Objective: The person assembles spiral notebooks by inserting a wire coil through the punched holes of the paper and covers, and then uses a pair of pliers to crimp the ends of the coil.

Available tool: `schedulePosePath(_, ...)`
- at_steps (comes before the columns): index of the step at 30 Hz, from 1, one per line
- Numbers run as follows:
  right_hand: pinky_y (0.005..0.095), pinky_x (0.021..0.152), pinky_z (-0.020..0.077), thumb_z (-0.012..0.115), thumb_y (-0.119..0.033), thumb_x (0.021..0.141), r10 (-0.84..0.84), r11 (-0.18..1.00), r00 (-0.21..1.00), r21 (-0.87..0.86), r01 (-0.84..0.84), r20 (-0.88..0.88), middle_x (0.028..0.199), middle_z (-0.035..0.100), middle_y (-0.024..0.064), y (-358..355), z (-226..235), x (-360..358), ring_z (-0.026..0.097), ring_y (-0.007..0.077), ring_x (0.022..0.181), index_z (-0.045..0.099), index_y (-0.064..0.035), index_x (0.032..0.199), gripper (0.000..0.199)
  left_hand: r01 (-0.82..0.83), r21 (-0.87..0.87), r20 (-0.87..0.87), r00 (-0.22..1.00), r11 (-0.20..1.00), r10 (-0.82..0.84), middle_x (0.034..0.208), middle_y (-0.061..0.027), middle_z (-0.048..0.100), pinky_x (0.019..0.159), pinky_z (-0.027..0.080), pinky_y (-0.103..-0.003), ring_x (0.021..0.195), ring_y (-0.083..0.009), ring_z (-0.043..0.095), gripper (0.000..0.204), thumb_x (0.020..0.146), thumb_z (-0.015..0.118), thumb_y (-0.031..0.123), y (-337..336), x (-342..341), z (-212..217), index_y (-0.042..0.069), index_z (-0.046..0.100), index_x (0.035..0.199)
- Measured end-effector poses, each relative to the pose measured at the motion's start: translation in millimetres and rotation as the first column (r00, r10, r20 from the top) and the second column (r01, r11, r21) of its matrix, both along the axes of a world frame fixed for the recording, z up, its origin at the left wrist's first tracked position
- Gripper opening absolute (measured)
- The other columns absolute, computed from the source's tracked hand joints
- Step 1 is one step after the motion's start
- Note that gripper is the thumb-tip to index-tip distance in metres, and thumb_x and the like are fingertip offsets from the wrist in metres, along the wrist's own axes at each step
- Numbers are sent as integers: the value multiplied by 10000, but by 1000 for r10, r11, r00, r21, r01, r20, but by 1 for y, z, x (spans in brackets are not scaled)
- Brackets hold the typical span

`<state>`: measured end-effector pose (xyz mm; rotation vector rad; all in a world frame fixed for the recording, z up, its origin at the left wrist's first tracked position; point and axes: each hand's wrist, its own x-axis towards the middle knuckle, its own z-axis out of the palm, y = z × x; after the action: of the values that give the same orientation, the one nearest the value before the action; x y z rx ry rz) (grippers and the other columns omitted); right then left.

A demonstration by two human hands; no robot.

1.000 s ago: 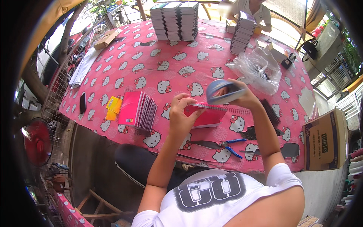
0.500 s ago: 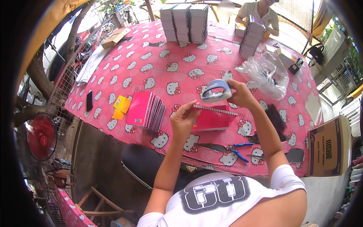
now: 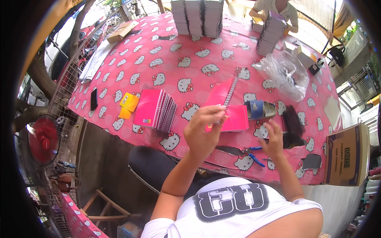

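My left hand (image 3: 204,127) is closed at the near end of a pink spiral notebook (image 3: 221,93), which is tilted with its coil on the right; the fingers partly cover it. Just below it lies a short stack of pink notebooks (image 3: 237,119). My right hand (image 3: 274,139) holds nothing, its fingers apart and slightly blurred over the table. Beyond its fingertips a slide sandal (image 3: 256,109) with a blue strap rests beside the stack. Blue-handled pliers (image 3: 254,156) lie between my forearms, and black binding coils (image 3: 293,123) are right of the sandal.
Left stands a pile of pink spiral notebooks (image 3: 149,109), with yellow packets (image 3: 129,102) and a phone (image 3: 94,99) beyond. Tall notebook stacks (image 3: 196,18) stand at the back. A plastic bag (image 3: 283,75) and cardboard box (image 3: 346,154) are right; a co-worker (image 3: 276,10) sits opposite.
My right hand has let go of the sandal, now on the table, and has moved nearer to me. The notebook at my left hand has turned from lying crosswise to pointing away.
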<state>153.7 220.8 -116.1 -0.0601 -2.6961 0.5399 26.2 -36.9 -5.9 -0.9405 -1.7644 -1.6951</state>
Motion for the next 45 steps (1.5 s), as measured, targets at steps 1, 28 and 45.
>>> schedulePosePath(1, 525, 1064, 280, 749, -247, 738, 34, 999, 994, -32, -30, 103, 1338, 433, 185, -12, -5, 21, 414, 382, 1245, 468, -40, 1313, 673, -75, -131, -167, 985, 989, 52, 1050, -116, 684, 759, 556, -274, 921, -155, 656, 166, 778, 702, -90, 1, 5, -1, 7, 645, 900)
schedulePosePath(28, 330, 816, 491, 647, -269, 896, 412, 343, 900, -939, -9, 141, 1039, 648, 95, -84, 68, -6, 617, 181, 932, 596, -2, 1177, 391, -105, -54, -92, 991, 993, 100, 960, -138, 682, 697, 580, -318, 846, -232, 677, 206, 752, 715, -107, -20, 2, -17, -20, 661, 931)
schedulePosePath(45, 426, 898, 471, 738, -95, 769, 420, 818, 837, -254, -516, -350, 1232, 560, 161, -113, 100, -58, 553, 346, 1109, 627, -42, 1114, 366, -200, -916, -128, 967, 348, 219, 1473, -32, 424, 1107, -63, -629, 1375, -195, 367, 472, 1007, 416, 347, -179, -147, -11, 198, 373, 1453)
